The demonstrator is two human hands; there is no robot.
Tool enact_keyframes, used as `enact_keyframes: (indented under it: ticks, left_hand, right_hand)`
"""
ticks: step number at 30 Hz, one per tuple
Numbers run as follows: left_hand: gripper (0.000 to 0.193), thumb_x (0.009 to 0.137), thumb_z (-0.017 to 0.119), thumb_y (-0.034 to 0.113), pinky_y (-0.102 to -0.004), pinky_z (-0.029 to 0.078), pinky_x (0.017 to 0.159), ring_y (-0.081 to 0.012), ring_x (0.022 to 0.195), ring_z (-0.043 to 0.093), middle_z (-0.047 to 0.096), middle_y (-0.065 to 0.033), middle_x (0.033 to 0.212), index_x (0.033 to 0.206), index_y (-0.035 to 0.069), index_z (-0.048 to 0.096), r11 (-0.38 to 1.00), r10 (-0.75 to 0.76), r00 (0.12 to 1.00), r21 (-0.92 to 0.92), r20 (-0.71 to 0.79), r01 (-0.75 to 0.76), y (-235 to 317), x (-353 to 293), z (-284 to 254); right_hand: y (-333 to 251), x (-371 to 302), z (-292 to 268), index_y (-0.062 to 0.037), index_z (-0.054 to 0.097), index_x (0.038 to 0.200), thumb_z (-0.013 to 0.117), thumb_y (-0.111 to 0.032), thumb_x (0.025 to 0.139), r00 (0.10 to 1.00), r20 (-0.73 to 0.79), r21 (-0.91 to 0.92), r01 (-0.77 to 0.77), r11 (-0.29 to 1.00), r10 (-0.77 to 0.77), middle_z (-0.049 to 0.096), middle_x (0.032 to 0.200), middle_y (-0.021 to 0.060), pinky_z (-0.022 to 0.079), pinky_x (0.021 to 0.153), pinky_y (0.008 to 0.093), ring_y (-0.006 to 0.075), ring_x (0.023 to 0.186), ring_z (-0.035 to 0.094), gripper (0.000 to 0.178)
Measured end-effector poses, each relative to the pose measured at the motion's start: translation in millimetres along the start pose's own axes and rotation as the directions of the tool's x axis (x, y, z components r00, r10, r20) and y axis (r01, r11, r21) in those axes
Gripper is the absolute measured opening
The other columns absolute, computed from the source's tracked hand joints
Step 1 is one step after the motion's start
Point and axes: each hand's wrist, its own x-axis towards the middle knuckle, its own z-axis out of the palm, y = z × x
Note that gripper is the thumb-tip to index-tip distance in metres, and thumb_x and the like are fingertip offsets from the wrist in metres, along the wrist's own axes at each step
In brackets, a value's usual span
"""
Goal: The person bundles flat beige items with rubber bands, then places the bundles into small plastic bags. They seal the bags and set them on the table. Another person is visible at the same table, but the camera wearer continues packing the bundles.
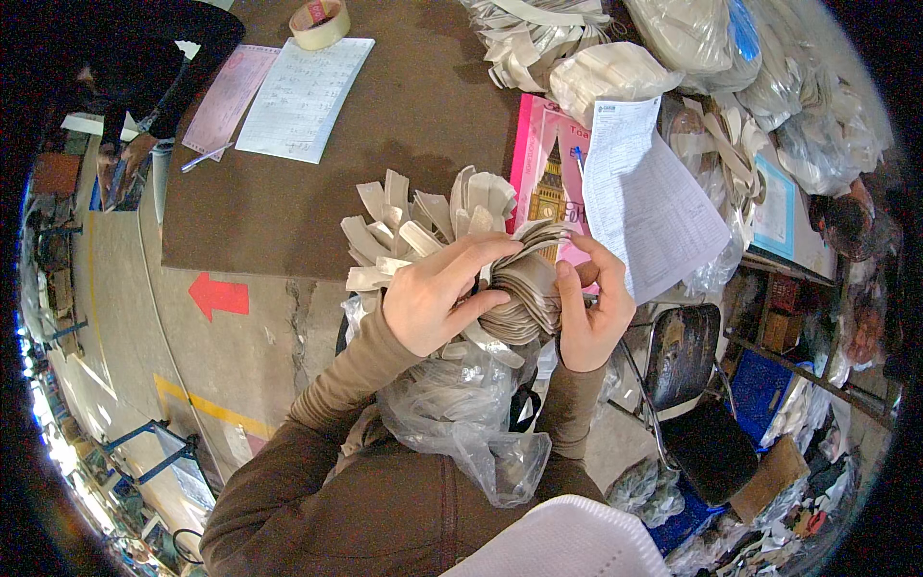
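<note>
My left hand (428,298) is closed around a thick bundle of flat beige strips (524,298), its thumb and fingers on the near left side. At the bundle's right edge, the thumb and fingertips of my right hand (594,306) pinch the layers, which fan out in a curve. What the strips are made of I cannot make out. More beige strips (437,213) stick up in loose clusters just beyond my left hand. A clear plastic bag (452,394) hangs below my hands, against my brown jacket.
On the brown table (413,106) lie a tape roll (320,23), a written sheet (306,101), a pen (207,158), a pink notebook (529,154) and a printed paper (644,192). Bagged strips (611,77) fill the far right. A black chair (687,385) stands right; another person's hand (139,149) shows left.
</note>
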Motion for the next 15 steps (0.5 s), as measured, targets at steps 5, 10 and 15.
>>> enact_keyframes:
  ticks: [5, 10, 15]
  left_hand:
    - [0.054, 0.075, 0.075, 0.014, -0.0250, 0.039, 0.048, -0.0105, 0.051, 0.042, 0.061, -0.0090, 0.117, 0.125, 0.012, 0.055, 1.000, 0.026, 1.000, 0.008, 0.001, -0.026, -1, 1, -1]
    - [0.056, 0.075, 0.075, 0.014, -0.0253, 0.039, 0.048, -0.0108, 0.051, 0.042, 0.061, -0.0092, 0.117, 0.127, 0.013, 0.054, 1.000, 0.006, 1.000, 0.013, 0.008, -0.006, -1, 1, -2]
    - [0.051, 0.077, 0.074, 0.015, -0.0268, 0.044, 0.053, -0.0131, 0.056, 0.049, 0.061, -0.0100, 0.117, 0.125, 0.014, 0.058, 1.000, 0.009, 1.000, 0.025, -0.001, -0.009, 1, 3, -3]
  right_hand:
    - [1, 2, 0, -0.0042, 0.068, 0.101, 0.069, -0.005, 0.078, 0.996, -0.001, -0.032, 0.094, 0.995, -0.094, 0.058, 0.068, 0.0062, 0.043, 0.067, 0.0325, 0.0199, 0.069, 0.050, 0.023]
    - [7, -1, 1, -0.0023, 0.068, 0.092, 0.068, -0.003, 0.077, 0.992, -0.019, -0.021, 0.128, 0.992, -0.128, 0.059, 0.072, 0.0088, 0.044, 0.067, 0.0335, 0.0225, 0.070, 0.052, 0.014]
    - [7, 0, -1, 0.0001, 0.065, 0.083, 0.069, -0.002, 0.077, 0.983, 0.043, -0.036, 0.178, 0.983, -0.176, 0.061, 0.081, 0.0117, 0.045, 0.069, 0.0343, 0.0249, 0.073, 0.055, 0.008]
